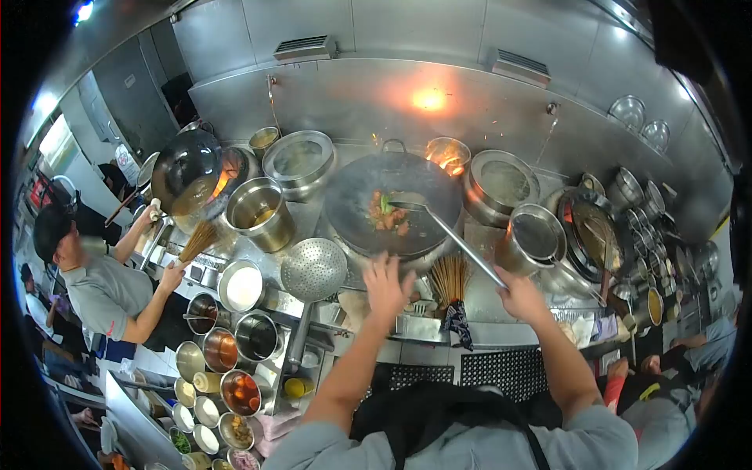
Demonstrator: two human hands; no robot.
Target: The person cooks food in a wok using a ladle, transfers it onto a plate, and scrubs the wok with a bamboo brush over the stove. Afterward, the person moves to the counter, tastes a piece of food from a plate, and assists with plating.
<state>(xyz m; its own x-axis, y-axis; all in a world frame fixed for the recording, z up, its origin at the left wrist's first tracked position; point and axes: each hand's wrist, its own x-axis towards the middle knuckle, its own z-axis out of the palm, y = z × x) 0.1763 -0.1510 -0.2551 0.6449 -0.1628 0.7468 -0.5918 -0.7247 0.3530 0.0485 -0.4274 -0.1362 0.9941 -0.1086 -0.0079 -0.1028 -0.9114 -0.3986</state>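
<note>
Head view. Right hand (518,296) closed round the far end of a long-handled ladle (464,240) — held there, presumably, to keep skin off the heat. Its bowl lies in the wok (352,213), by reddish-brown food pieces (391,223) with some green, gathered mid-pan where the curve likely pools them. Left hand (385,290) empty, fingers spread, over the near rim; contact, cannot tell. Perforated skimmer (313,269) to the left, bamboo brush (450,280) to the right — both probably parked for quick reach.
</note>
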